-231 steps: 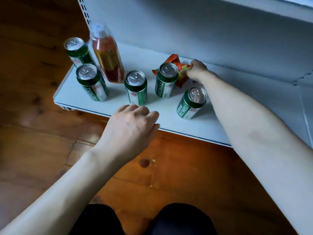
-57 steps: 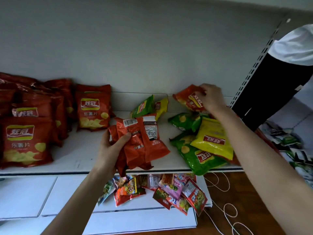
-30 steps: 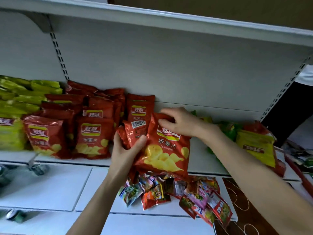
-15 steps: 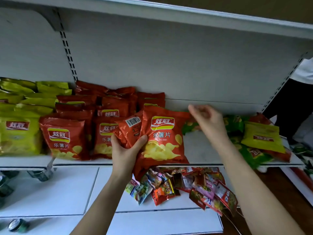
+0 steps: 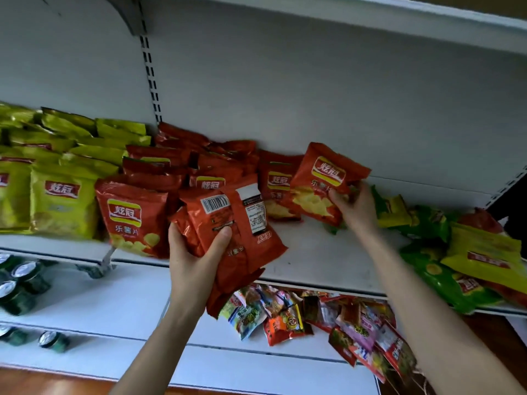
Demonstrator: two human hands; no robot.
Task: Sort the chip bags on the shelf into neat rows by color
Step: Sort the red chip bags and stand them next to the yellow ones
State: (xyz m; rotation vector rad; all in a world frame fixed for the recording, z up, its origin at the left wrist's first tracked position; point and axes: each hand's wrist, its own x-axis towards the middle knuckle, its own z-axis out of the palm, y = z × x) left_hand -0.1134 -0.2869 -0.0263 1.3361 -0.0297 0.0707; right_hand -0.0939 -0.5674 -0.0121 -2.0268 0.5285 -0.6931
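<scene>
Chip bags in a red bunch, backs showing, are gripped by the left hand, thumb and fingers curled round them, in front of the shelf edge. The right hand pinches one red bag by its lower corner, face forward and tilted, just off the shelf at the right end of the red rows.

Judged from how things lie, the sort looks better than half done. Yellow rows stand at the far left, and the red rows stand beside them, fairly tidy, though the back ones lean and overlap. What is left is the bags in both hands and a mixed heap of green, yellow and some red bags lying flat at the right end. No green row exists yet.

Room is good. A bare stretch of shelf lies between the red rows and the heap, wide enough to take the held bags and probably a green row after them. The back wall closes the rear. The front edge is open, and some heap bags hang over it, so they could slide off. On the lower shelf, packets sit beneath the hands and cans stand to the left, both well clear of the work.
</scene>
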